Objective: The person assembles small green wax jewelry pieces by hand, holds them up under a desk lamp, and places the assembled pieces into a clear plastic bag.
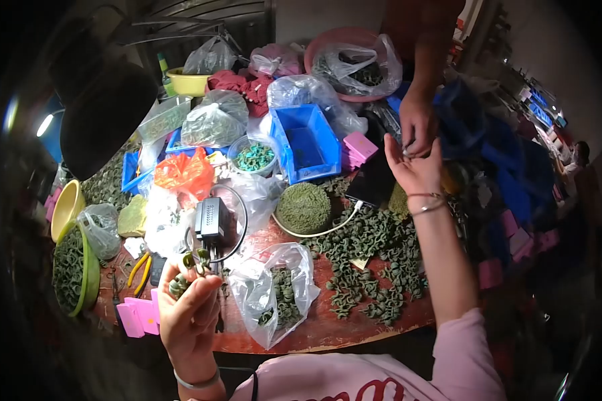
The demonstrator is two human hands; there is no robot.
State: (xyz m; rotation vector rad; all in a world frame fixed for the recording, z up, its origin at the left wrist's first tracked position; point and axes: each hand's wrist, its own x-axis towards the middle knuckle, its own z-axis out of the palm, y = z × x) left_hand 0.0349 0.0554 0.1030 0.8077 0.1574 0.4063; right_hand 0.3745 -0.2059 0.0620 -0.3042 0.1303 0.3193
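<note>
My left hand (190, 304) is raised over the table's front edge, fingers pinched around several small green curled pieces (180, 284). At the far right, my right hand (418, 168) reaches out palm up with thumb and fingers apart. Right at its fingertips is another person's hand (418, 127), closed, with a small pale thing I cannot make out. Between my arms lies a clear plastic bag (244, 294) with green curled pieces in it. A loose heap of the same pieces (374, 267) spreads beside my right forearm.
A blue bin (304, 144) stands mid-table beside a clear tub (254, 157) of green pieces. A black power adapter (211, 219) with cables is behind my left hand. Yellow-handled pliers (139, 273), pink blocks (137, 317) and a green basin (87, 267) are at left. A round green pad (304, 208) lies centrally.
</note>
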